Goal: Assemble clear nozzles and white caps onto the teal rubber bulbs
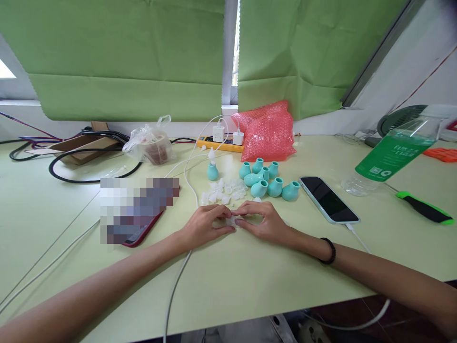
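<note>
My left hand point(207, 222) and my right hand point(262, 221) meet low over the table, thumbs and fingers closed around a small translucent white plastic piece point(232, 221). The fingertips partly cover it, so its exact shape is unclear. Just beyond them lies a loose spread of small white and clear plastic parts point(233, 189). Several turquoise squeeze bulbs point(275, 187) with open necks are grouped behind my right hand, some tipped over. Farther left stands one turquoise bulb point(212, 172) upright, a white nozzle point(212, 155) on its top.
A phone point(330, 199) on a cable lies right; another phone point(143, 214), partly blurred out, lies left. White cables cross the table. At the back are a yellow power strip point(228, 146), pink bubble wrap point(269, 136) and a bagged roll point(155, 147). A bottle point(396, 152) leans at right.
</note>
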Tool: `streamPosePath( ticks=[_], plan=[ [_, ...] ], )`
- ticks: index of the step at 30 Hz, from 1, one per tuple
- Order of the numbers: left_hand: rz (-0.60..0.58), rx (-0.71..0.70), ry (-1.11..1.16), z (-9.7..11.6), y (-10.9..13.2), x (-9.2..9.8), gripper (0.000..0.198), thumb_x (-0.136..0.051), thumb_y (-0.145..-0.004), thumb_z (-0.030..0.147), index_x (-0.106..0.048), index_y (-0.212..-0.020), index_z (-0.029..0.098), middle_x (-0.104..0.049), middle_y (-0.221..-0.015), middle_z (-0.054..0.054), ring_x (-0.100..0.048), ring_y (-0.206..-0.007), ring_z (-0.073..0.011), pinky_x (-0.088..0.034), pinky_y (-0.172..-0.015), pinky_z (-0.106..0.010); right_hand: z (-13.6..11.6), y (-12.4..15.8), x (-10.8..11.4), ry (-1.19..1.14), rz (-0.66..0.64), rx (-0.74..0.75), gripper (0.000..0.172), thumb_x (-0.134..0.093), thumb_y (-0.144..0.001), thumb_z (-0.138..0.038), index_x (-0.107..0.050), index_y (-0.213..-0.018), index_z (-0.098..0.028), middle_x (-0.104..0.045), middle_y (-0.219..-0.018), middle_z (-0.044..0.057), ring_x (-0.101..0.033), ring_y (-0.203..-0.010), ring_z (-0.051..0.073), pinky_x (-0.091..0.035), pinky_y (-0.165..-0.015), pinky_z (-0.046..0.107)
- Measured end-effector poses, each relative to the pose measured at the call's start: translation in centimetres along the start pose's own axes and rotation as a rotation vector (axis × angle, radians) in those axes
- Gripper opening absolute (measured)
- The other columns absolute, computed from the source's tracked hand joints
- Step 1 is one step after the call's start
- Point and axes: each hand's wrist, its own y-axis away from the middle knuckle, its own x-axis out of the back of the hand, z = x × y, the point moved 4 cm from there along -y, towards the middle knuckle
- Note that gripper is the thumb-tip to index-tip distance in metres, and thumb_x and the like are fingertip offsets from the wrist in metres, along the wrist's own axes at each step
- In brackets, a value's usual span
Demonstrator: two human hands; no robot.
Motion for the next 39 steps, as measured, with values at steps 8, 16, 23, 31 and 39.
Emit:
streamPosePath(
  ticks=[8, 16, 23, 31, 39],
  plan=[
    [0.019, -0.014, -0.019, -0.1, 0.0, -0.1, 0.020, -0.062, -0.068, 0.031, -0.052, -0.077, 0.016, -0.062, -0.070, 0.000, -0.058, -0.062, -0.0095, -0.045, -0.060, -0.019, -0.4, 0.0, -0.2, 0.026, 0.013, 0.192, 0.014, -0.056, -0.073, -0.015, -0.064, -0.084, -0.021, -0.066, -0.087, 0.003, -0.058, -0.077, 0.014, -0.049, -0.073, 0.032],
    [0.026, -0.038, -0.022, 0.0, 0.0, -0.1, 0.015, -0.060, -0.071, 0.029, -0.052, -0.074, 0.016, -0.061, -0.068, 0.001, -0.056, -0.061, -0.0089, -0.044, -0.059, -0.018, -0.7, 0.3, -0.5, 0.140, 0.048, 0.336, 0.013, -0.055, -0.073, -0.011, -0.061, -0.081, -0.018, -0.064, -0.086, 0.005, -0.053, -0.082, 0.016, -0.048, -0.074, 0.034],
    [0.028, -0.041, -0.031, 0.1, 0.0, -0.1, 0.016, -0.060, -0.070, 0.030, -0.052, -0.075, 0.016, -0.061, -0.067, 0.001, -0.056, -0.059, -0.0088, -0.044, -0.057, -0.019, -0.7, 0.5, -0.5, 0.211, 0.064, 0.384, 0.015, -0.054, -0.073, -0.010, -0.060, -0.085, -0.017, -0.065, -0.083, 0.003, -0.055, -0.081, 0.014, -0.050, -0.073, 0.030],
    [0.045, -0.035, -0.066, 0.0, 0.1, -0.1, 0.017, -0.059, -0.071, 0.030, -0.051, -0.076, 0.016, -0.061, -0.067, 0.001, -0.057, -0.059, -0.0094, -0.045, -0.057, -0.019, -1.2, 1.0, -0.7, 0.551, 0.065, 0.520, 0.024, -0.054, -0.073, -0.012, -0.055, -0.097, -0.013, -0.065, -0.083, 0.006, -0.055, -0.093, 0.020, -0.049, -0.077, 0.033],
    [0.050, -0.105, -0.040, 0.4, 0.1, 0.1, 0.018, -0.057, -0.073, 0.026, -0.055, -0.087, 0.015, -0.065, -0.077, -0.002, -0.060, -0.066, -0.0102, -0.046, -0.062, -0.019, -2.2, 1.3, -1.2, 0.681, 0.059, 0.537, 0.020, -0.049, -0.076, -0.017, -0.047, -0.096, -0.013, -0.062, -0.086, 0.006, -0.054, -0.098, 0.024, -0.039, -0.089, 0.048]
  ],
)
